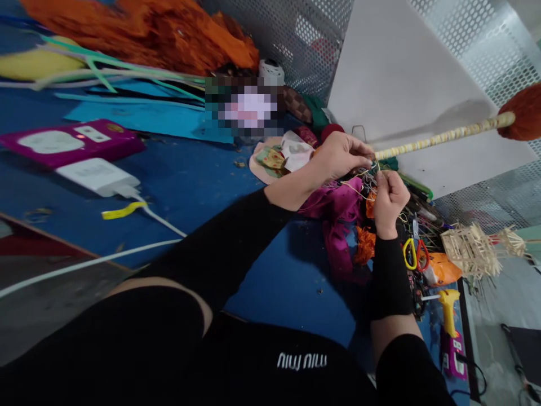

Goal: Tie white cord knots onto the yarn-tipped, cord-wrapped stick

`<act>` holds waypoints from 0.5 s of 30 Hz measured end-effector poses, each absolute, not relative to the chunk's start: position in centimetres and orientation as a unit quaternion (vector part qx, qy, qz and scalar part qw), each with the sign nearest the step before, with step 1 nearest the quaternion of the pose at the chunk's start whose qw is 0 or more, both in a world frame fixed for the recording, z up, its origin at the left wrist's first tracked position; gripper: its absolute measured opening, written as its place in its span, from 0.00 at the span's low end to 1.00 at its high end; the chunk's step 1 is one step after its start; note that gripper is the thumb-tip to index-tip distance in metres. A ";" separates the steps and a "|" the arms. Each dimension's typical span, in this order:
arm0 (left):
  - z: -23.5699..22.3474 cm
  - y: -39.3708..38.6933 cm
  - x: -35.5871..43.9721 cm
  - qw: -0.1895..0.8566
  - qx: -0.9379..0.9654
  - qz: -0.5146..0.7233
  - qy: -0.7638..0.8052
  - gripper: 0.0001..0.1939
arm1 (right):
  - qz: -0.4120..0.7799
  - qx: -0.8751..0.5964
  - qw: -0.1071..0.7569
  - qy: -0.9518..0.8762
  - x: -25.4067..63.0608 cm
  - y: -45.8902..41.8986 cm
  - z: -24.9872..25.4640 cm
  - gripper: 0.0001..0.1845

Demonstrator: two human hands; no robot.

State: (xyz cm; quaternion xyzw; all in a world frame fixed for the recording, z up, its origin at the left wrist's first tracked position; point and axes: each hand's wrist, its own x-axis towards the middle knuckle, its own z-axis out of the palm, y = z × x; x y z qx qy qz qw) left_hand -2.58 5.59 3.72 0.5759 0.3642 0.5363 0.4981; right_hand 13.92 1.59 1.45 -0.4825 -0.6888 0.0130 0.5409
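Observation:
My left hand point(338, 158) is closed in a pinch at the near end of a stick point(443, 137) wound with yellow and white yarn. The stick points right, and a rust-red fluffy ball point(522, 113) sits at its far end. Just below, my right hand point(389, 200) pinches a pale yellow thread point(378, 164) that runs up to the stick's end. Loose thread loops hang between the two hands. Beneath them lie magenta cloth point(333, 211) and orange yarn point(365, 243).
Scissors point(416, 254) with yellow and red handles and a yellow glue gun point(449, 307) lie at right, near a straw-like lattice piece point(469, 248). A purple power strip point(76, 141) with a white plug and cable is at left. Orange fabric point(147, 34) is heaped behind.

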 end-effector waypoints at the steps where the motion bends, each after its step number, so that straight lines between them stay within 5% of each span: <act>1: 3.7 5.5 -2.3 0.483 0.583 0.544 0.361 0.10 | 0.001 -0.474 0.534 -0.700 14.0 1.5 1.5 0.17; 15: 2.8 4.8 -1.7 0.266 0.724 0.495 0.400 0.10 | -0.262 -0.477 0.359 -0.758 16.4 1.0 3.3 0.18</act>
